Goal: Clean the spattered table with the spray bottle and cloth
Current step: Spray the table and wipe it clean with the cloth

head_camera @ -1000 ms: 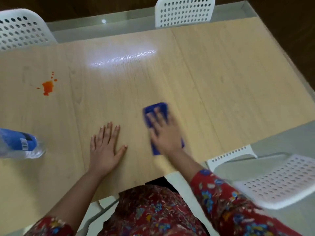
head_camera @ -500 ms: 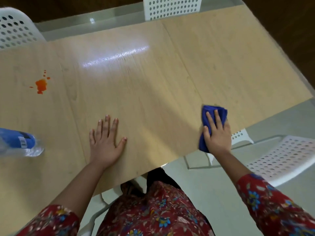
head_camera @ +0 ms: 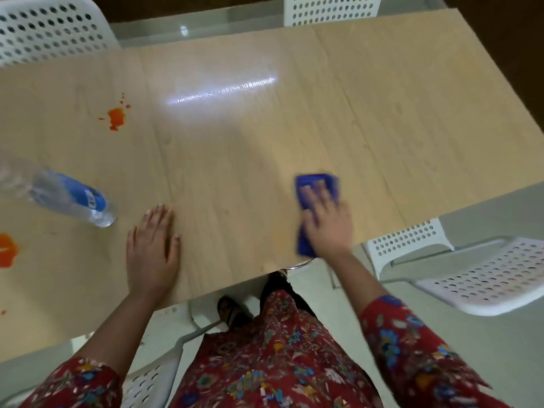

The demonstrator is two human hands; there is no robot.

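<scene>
Blue cloth [head_camera: 316,184], folded into a small pad, sits under my right hand [head_camera: 329,222], whose fingers [head_camera: 319,195] lie straight across it and press it to the bench [head_camera: 235,148]. It looks soft and light and probably bunches easily, so I'd pin its middle. My left hand [head_camera: 151,248] rests flat and holds nothing. The spray bottle [head_camera: 73,198] sits just left of those fingers, with an orange spatter [head_camera: 117,117] beyond.

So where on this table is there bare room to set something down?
Bare wood lies between the left hand and the cloth under the right hand, and across the far right half of the table. The left end is crowded: bottle and two orange spatters.
</scene>
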